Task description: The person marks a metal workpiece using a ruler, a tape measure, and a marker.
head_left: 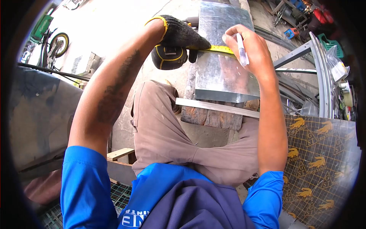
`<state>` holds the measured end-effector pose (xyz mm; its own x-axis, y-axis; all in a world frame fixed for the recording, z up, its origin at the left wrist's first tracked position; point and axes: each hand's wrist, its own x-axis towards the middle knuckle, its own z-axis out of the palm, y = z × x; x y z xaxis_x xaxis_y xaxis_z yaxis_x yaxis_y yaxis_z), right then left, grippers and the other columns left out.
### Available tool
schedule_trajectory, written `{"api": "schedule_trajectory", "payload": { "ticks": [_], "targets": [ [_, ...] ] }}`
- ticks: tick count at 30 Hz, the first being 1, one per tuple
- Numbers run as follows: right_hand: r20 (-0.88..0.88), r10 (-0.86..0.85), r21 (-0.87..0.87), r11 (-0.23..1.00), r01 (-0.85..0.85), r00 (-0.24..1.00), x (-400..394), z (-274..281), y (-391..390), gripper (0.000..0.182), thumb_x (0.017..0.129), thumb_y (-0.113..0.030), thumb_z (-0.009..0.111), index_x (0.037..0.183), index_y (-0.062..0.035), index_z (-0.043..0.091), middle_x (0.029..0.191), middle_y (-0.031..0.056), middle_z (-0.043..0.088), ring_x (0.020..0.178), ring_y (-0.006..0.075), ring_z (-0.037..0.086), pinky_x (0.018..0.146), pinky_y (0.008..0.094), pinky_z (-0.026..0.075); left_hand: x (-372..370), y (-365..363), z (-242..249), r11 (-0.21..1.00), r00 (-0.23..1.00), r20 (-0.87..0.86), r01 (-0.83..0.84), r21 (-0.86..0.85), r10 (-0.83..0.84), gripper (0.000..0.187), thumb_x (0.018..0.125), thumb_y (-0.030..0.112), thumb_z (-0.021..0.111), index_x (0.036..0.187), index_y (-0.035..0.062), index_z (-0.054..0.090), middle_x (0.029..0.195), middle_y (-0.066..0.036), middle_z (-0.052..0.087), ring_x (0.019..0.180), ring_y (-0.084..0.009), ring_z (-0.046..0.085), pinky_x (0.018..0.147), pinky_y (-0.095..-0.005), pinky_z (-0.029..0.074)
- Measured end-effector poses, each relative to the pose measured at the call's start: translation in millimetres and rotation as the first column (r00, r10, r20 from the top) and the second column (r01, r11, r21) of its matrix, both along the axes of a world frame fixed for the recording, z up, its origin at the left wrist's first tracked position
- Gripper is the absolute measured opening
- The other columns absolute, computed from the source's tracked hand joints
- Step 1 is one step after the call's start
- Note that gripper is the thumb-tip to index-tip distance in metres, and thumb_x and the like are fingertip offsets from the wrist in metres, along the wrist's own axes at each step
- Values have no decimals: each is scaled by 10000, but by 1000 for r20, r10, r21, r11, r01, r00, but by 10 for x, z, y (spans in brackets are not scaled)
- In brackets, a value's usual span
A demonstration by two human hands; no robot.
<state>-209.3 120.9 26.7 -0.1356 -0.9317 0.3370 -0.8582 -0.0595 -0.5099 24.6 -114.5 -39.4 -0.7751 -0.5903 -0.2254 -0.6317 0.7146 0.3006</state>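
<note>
My left hand (pixel 183 35), in a black glove with a yellow cuff, is closed on a tape measure (pixel 169 57) with a black case. Its yellow blade (pixel 222 49) runs out to the right across a shiny metal sheet (pixel 225 72). Bare, my right hand (pixel 249 45) is closed around a white marker (pixel 241 49) at the blade's right end, over the sheet. A flat metal strip (pixel 217 107) lies across a worn wooden block (pixel 209 117) below the sheet's near edge.
Metal frames (pixel 320 72) and long bars stand at the right. A board with crocodile prints (pixel 316 164) is at the lower right. A motorbike (pixel 59 46) is at the upper left, above a dark panel (pixel 45 99). A wooden piece (pixel 120 154) lies left of my legs.
</note>
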Motion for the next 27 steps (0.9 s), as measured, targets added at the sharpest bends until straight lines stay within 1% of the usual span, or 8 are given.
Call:
{"api": "schedule_trajectory", "payload": {
  "ticks": [1, 3, 4, 8, 12, 16, 18, 27],
  "targets": [
    [0, 3, 1, 1000, -3, 1000, 38, 15, -31, 232, 937, -208, 729, 1080, -25, 710, 969, 180, 759, 966, 342, 739, 832, 431, 560, -7, 11, 1, 1000, 1000, 0, 3, 0, -3, 291, 893, 208, 796, 1117, 26, 766, 1090, -127, 770, 892, -170, 639, 911, -325, 546],
    [146, 71, -321, 947, -20, 987, 135, 53, -111, 313, 967, -340, 719, 989, -28, 707, 827, 130, 757, 830, 296, 757, 766, 389, 575, -13, 22, 5, 1000, 1000, -1, 3, -1, -3, 292, 892, 209, 796, 1117, 26, 766, 1090, -128, 770, 891, -172, 639, 911, -325, 546],
    [339, 25, -85, 996, 4, 941, 236, 179, -99, 391, 1010, -430, 669, 1006, -44, 727, 886, 66, 708, 794, 165, 665, 737, 318, 522, -13, 23, 9, 1000, 1000, -2, 3, -1, -3, 292, 891, 209, 797, 1117, 26, 766, 1090, -129, 769, 891, -173, 639, 911, -325, 546],
    [508, 66, -93, 995, -22, 859, 187, -179, -329, 462, 975, -465, 707, 799, -45, 637, 782, 66, 694, 733, 82, 642, 685, 244, 511, -17, 25, 19, 1000, 1000, 3, 7, -4, -7, 295, 889, 211, 798, 1117, 27, 767, 1091, -131, 769, 890, -177, 639, 911, -327, 546],
    [387, -35, -158, 982, 104, 922, 201, -251, -315, 431, 943, -402, 729, 745, -40, 609, 648, 33, 666, 591, 90, 628, 569, 275, 501, -7, 17, 15, 1000, 1000, 6, 7, -11, -7, 298, 887, 213, 800, 1116, 27, 767, 1091, -134, 769, 889, -181, 640, 910, -328, 547],
    [387, -99, -167, 970, 175, 917, 166, -297, -375, 368, 901, -303, 719, 698, -29, 581, 624, 36, 630, 584, 98, 591, 582, 290, 487, -5, 8, 5, 1000, 1000, 4, 8, -8, -8, 300, 884, 214, 801, 1116, 27, 768, 1092, -137, 768, 888, -184, 640, 910, -329, 547],
    [302, -109, -140, 978, 157, 947, 137, -275, -382, 262, 815, -308, 713, 714, -84, 623, 642, 106, 696, 627, 259, 714, 656, 374, 567, -5, 0, 13, 1000, 1000, 2, 8, -9, -8, 301, 883, 215, 802, 1116, 27, 768, 1092, -138, 768, 888, -186, 640, 910, -330, 547],
    [265, -111, -145, 977, 154, 958, 197, -283, -383, 289, 812, -302, 717, 677, -82, 587, 625, 94, 676, 612, 273, 703, 658, 386, 568, 26, -6, -3, 1000, 1000, 0, 12, -16, -12, 307, 878, 219, 805, 1115, 27, 769, 1093, -144, 767, 885, -195, 640, 909, -332, 547]
  ]
}}
